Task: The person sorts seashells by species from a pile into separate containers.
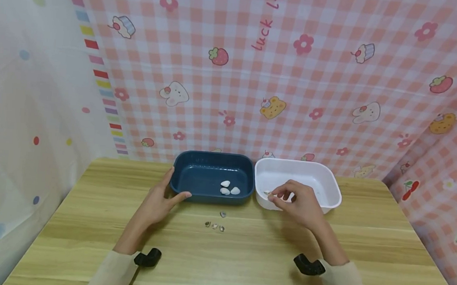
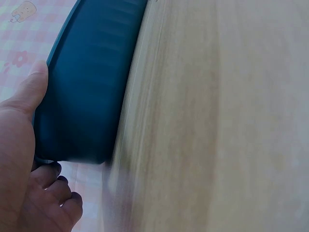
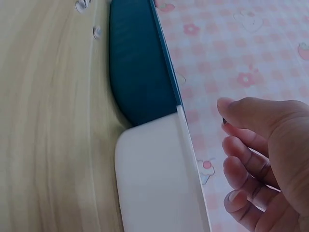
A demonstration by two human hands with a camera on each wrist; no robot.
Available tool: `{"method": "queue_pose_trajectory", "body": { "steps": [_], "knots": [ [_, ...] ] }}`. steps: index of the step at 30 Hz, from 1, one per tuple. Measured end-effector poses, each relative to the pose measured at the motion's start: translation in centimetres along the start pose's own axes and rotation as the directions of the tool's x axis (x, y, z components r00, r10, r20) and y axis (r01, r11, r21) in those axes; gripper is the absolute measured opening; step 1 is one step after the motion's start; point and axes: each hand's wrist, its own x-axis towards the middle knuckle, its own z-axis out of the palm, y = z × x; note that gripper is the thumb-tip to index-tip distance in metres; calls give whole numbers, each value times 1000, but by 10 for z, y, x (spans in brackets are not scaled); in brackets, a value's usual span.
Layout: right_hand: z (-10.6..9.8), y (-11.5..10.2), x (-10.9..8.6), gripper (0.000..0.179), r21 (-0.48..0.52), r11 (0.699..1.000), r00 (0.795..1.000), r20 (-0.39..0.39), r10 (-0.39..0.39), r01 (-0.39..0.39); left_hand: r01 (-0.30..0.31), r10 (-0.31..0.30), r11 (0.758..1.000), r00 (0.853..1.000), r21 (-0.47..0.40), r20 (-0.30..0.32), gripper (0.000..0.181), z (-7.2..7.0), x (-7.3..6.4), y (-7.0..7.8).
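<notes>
My left hand [image 1: 158, 202] grips the near left corner of a dark blue tray [image 1: 209, 199], thumb along its front and fingers round its left side. Three white seashells [image 1: 235, 191] lie at the right of the tray's floor. Over the near left part of a white tray [image 1: 332, 182], my right hand [image 1: 297, 201] pinches a small shell between thumb and index finger. Only a dark sliver of that small shell [image 3: 224, 121] shows in the right wrist view. Several small dark-and-white shells [image 1: 214, 226] lie on the table in front of the blue tray.
The two trays stand side by side at the back of the wood-grain table [image 1: 238, 268]. A checked pink curtain [image 1: 241, 85] hangs right behind them. Black wrist mounts [image 1: 148, 257] sit at both cuffs.
</notes>
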Motion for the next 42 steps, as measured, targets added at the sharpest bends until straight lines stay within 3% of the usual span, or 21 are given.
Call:
{"method": "queue_pose_trajectory", "body": {
  "steps": [16,31,42],
  "knots": [
    [-8,27,23,10,-74,989,992,-16,126,-127,-5,5,1000,1000,-3,-2,103,0,1,-2],
    [-7,46,25,19,-110,957,959,56,277,-270,-7,7,1000,1000,11,-5,106,1,0,-2],
    [-7,33,18,29,-100,964,965,66,253,-246,-8,8,1000,1000,7,-9,106,1,1,-2]
  ]
}}
